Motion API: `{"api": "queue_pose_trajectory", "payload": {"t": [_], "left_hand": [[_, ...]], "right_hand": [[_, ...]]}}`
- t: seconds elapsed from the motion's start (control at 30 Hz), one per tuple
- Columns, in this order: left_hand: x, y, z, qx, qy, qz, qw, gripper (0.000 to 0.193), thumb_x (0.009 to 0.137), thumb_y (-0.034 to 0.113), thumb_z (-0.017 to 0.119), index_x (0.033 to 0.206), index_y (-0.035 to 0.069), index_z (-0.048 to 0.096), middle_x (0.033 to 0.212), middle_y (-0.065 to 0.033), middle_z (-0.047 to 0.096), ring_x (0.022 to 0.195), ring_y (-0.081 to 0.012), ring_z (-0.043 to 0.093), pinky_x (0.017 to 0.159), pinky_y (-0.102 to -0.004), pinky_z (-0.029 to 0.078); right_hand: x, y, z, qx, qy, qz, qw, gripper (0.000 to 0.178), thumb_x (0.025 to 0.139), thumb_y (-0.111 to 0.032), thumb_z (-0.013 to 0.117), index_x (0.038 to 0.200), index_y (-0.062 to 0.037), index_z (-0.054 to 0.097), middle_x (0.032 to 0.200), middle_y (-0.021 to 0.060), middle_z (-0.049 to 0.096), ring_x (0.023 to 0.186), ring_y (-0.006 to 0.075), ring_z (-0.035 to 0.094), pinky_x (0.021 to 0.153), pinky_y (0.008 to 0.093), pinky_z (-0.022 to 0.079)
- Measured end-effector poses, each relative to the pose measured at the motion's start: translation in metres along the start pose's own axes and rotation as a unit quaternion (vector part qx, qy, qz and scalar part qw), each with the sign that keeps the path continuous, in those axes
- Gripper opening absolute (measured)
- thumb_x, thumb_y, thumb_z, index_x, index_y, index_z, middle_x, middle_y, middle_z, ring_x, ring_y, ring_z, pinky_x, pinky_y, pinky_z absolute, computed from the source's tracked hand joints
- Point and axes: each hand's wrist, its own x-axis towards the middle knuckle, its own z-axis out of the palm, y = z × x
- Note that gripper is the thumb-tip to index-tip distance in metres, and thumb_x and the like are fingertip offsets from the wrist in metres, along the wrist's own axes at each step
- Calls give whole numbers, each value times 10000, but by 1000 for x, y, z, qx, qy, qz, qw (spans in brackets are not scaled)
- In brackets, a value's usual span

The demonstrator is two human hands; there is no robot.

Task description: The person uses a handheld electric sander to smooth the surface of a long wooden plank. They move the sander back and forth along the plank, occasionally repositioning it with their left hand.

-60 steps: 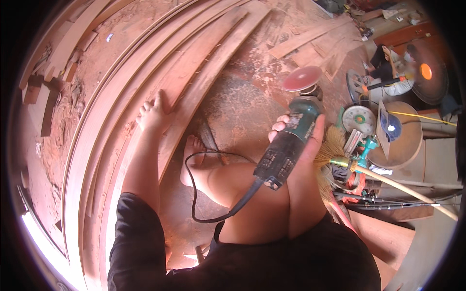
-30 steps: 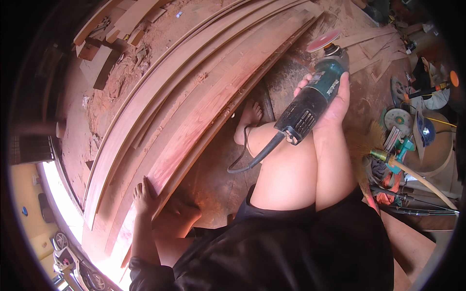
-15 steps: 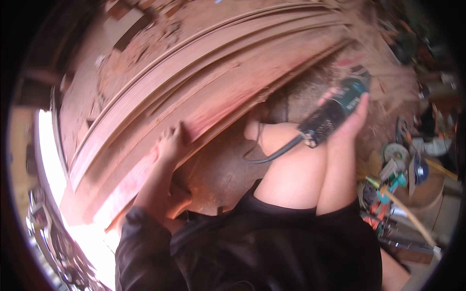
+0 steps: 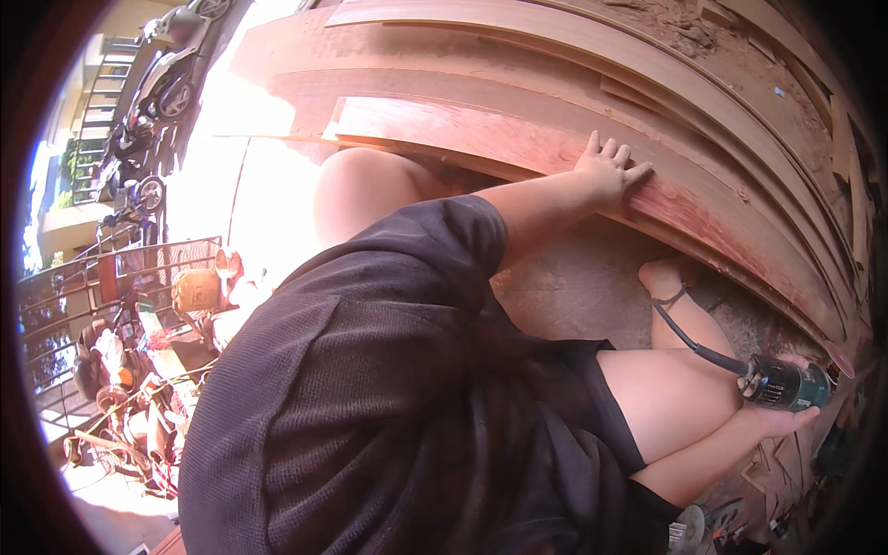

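A long reddish-brown wooden plank (image 4: 444, 129) runs along my left side and ahead, sanded to a pinker colour in patches. My left hand (image 4: 606, 171) lies on its upper face with the fingers spread. Down at the right, my right hand (image 4: 782, 423) is wrapped under a teal and black angle grinder (image 4: 784, 384) beside my bare thigh. A reddish disc (image 4: 840, 359) shows at the grinder's far end, apart from the plank. The grinder's black cord (image 4: 698, 350) loops back past my foot.
More long boards (image 4: 638, 79) lie beyond the plank. Motorcycles (image 4: 148, 111) stand outside at the far left, by a metal gate (image 4: 69, 277). A heap of mixed items (image 4: 139, 398) sits at the left. Tools and wood scraps (image 4: 731, 518) lie at the lower right.
The view has swung left, bringing the motorcycles and gate into sight. My left hand's fingers are now spread flatter on the plank. The grinder stays in my right hand.
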Motion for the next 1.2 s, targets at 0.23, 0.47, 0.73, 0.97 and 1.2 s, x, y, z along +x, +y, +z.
{"api": "queue_pose_trajectory", "payload": {"t": [0.23, 0.47, 0.73, 0.97, 1.2], "left_hand": [[-120, -151, -35, 23, 35, -46, 998, 1018, 847, 659, 788, 1694, 286, 363, 1429, -139, 576, 1389, -350, 515, 1148, -556, 360], [-115, -143, -54, 33, 21, -28, 999, 1058, 765, 698, 835, 1635, 227, 461, 1369, -145, 626, 1337, -331, 560, 1054, -495, 390], [-44, -56, -12, -3, 64, 10, 998, 1009, 817, 672, 783, 1614, 134, 476, 1346, -186, 631, 1277, -363, 577, 1026, -537, 392], [10, -5, -12, -5, 36, 12, 999, 982, 854, 588, 775, 1652, 140, 422, 1438, -173, 606, 1363, -352, 530, 1074, -540, 367], [-10, 2, -22, 33, 33, -4, 999, 1043, 880, 652, 760, 1723, 260, 289, 1680, -193, 366, 1548, -389, 358, 1255, -624, 254]], "right_hand": [[11, 26, 47, -14, -26, 0, 1000, 843, 988, -653, 507, 1413, 74, 477, 1297, 249, 543, 1239, 397, 537, 1116, 569, 431], [-1, 54, 116, -44, 83, -31, 995, 817, 961, -649, 596, 1378, 47, 505, 1217, 240, 586, 1157, 385, 585, 1039, 551, 489], [-3, 39, 87, -26, 1, 20, 999, 837, 883, -593, 753, 1382, 34, 511, 1272, 215, 563, 1223, 377, 567, 1086, 556, 486], [-1, 50, 98, 6, 16, 3, 1000, 849, 899, -696, 655, 1375, 1, 560, 1229, 227, 598, 1166, 371, 590, 1078, 557, 470], [-8, 71, 133, -31, -21, 31, 999, 786, 998, -688, 539, 1362, 8, 576, 1235, 237, 634, 1143, 391, 628, 1028, 583, 509]]}}
